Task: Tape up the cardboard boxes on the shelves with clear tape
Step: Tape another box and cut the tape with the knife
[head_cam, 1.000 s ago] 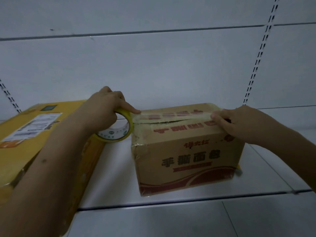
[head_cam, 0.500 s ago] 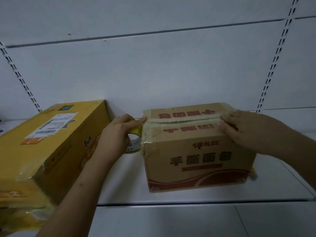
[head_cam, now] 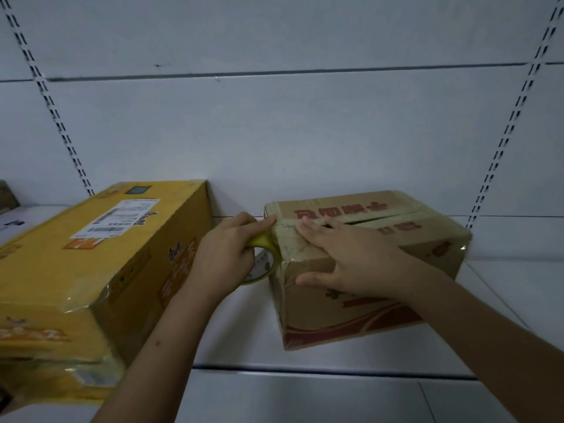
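Head view. Hands, two. Left hand (head_cam: 227,259): fingers curled through one tape roll (head_cam: 263,260), index finger stretched onto the top left edge of the brown box (head_cam: 363,270). Right hand (head_cam: 351,264): fingers straight and spread, palm flat on the brown box's top at its left end, thumb down over the front face.

Boxes, two, both on the white shelf (head_cam: 305,392): brown box at 3 o'clock of frame centre, top seam gaping open toward its right end; yellow box (head_cam: 91,270) at 9 o'clock, carrying one white label (head_cam: 117,219), well apart from the brown box, the roll between them.

Change from half a second ago: right hand has crossed from the box's right end to its left end, beside the left hand; left hand keeps its hold on the roll.
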